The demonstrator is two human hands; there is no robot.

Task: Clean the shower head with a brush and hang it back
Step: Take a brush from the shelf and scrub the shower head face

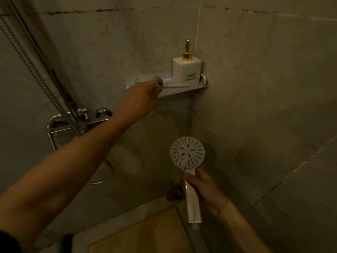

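My right hand (202, 189) grips the white handle of the shower head (187, 152), held low in the corner with its round spray face turned toward me. My left hand (144, 95) reaches up to the perforated corner shelf (184, 89), and its fingers pinch the end of a pale brush (175, 85) that lies flat on the shelf. The brush's far end lies in front of the soap bottle.
A white soap bottle (187, 72) with a gold pump stands on the shelf's right side. The chrome mixer tap (82, 119) and metal hose (36, 73) run along the left wall. A floor drain (175, 195) sits in the corner below.
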